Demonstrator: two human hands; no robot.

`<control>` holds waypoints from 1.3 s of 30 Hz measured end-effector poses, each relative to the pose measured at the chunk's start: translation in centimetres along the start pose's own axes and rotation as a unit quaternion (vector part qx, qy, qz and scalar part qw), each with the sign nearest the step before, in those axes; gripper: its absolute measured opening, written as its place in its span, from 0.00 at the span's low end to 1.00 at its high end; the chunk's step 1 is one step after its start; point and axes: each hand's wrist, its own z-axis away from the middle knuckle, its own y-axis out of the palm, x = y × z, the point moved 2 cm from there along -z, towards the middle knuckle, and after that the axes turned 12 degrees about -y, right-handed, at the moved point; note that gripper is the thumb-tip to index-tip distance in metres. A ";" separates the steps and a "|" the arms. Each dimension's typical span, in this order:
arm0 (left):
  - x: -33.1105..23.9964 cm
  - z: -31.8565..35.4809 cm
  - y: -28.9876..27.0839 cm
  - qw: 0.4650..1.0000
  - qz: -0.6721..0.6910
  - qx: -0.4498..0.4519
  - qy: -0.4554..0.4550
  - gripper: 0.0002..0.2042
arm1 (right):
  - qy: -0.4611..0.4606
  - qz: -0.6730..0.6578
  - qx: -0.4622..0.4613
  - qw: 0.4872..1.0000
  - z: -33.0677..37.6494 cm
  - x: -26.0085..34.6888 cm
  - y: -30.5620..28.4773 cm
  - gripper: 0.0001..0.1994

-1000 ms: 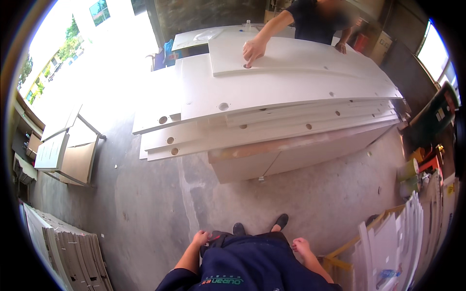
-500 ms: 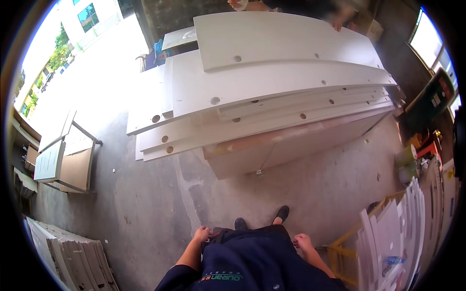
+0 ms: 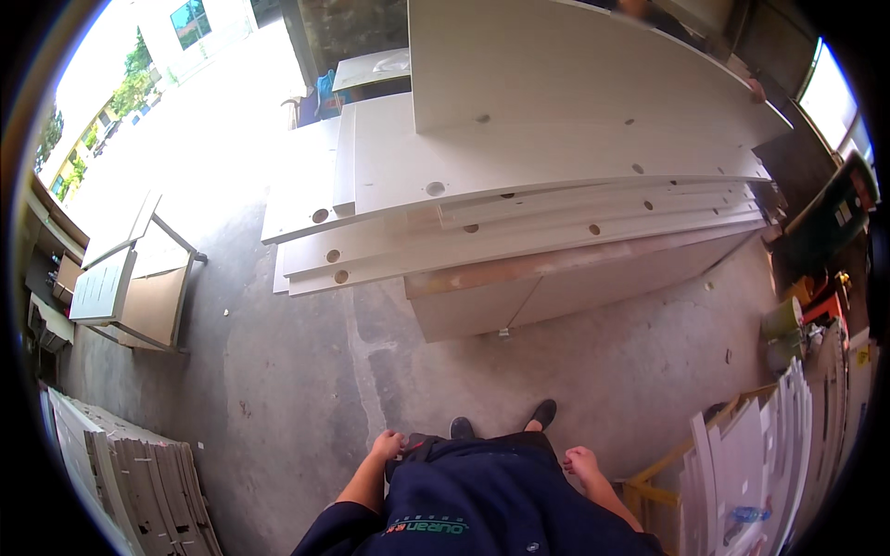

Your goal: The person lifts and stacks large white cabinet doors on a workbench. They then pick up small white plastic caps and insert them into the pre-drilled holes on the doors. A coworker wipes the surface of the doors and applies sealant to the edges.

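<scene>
My left hand (image 3: 387, 445) hangs at my left hip with its fingers curled in, and I see nothing in it. By my right hip, my right hand (image 3: 580, 461) is closed too, with nothing showing in its fingers. Ahead of me, a stack of long white panels (image 3: 389, 250) with round holes lies on a low box-like base (image 3: 556, 301). Above the stack, a large white panel (image 3: 575, 79) is tilted up. Another person's hand (image 3: 756, 90) grips its right end; that person is mostly hidden behind it.
A metal-framed rack with boards (image 3: 153, 301) stands at the left. Stacked boards (image 3: 148, 482) lean at the lower left. More white panels (image 3: 751, 463) lean by a yellow frame (image 3: 649, 486) at the lower right. A green bin (image 3: 830, 218) and buckets (image 3: 781, 320) are at the right.
The other person has raised the top white panel and shifted it rightward, so it stands more steeply. My view has turned slightly left; my hands have stayed by my hips.
</scene>
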 end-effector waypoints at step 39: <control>-7.6 5.6 -1.9 0.977 0.157 -0.039 0.139 0.12 | 0.010 -0.031 -0.009 0.999 0.6 -1.6 1.4 0.06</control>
